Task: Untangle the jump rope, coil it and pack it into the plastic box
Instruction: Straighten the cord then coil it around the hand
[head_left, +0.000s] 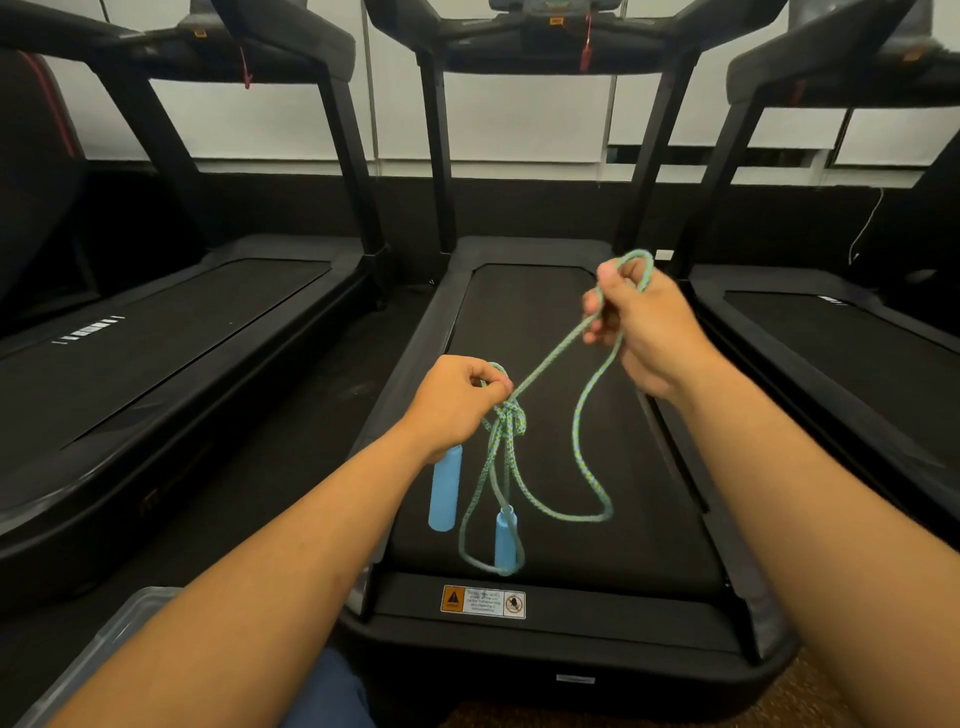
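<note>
We've got the jump rope (582, 415) in the air over the middle treadmill's belt (545, 312). Our left hand (457, 400) pinches it just above the knot (511, 423); our right hand (644, 322), higher and farther out, grips a loop. The taut strand between them runs up to the right. It's braided green cord, and two smooth blue plastic handles (445, 488) dangle below the knot. The clear plastic box (104, 639) waits on the floor, lower left.

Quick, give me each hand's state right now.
Left hand: fingers pinch the green braided jump rope just above its knot.
Right hand: grips a loop of the same rope.
</note>
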